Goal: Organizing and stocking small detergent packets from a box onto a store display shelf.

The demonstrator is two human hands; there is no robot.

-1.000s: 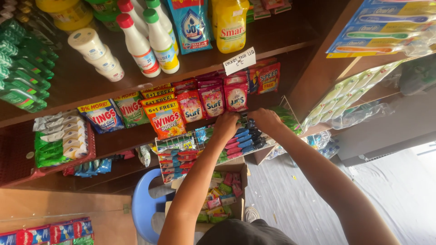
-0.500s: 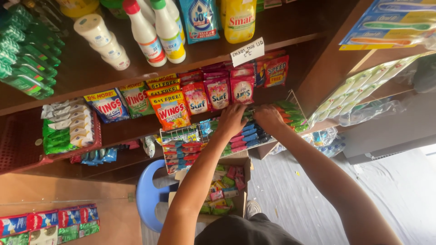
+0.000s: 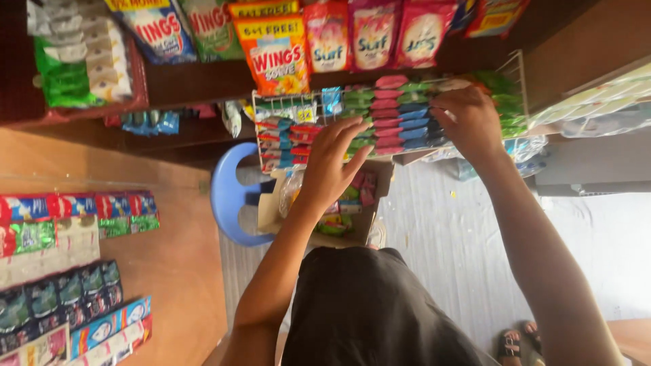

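left hand [image 3: 332, 166] and right hand [image 3: 468, 122] covering stacked sachets [image 3: 393, 115], grip unclear

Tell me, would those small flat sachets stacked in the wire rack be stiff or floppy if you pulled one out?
Probably floppy: the sachets look like thin, flat foil packets, stacked on edge in the wire rack. Likely very light for their size. The glossy wrap might feel a bit slippery, and tight neighbours may slide out too. The left hand and right hand both rest on the stacks.

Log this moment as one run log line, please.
left hand: open, fingers on sachet rows | right hand: gripping sachets at wire rack right end | below: cardboard box, blue stool
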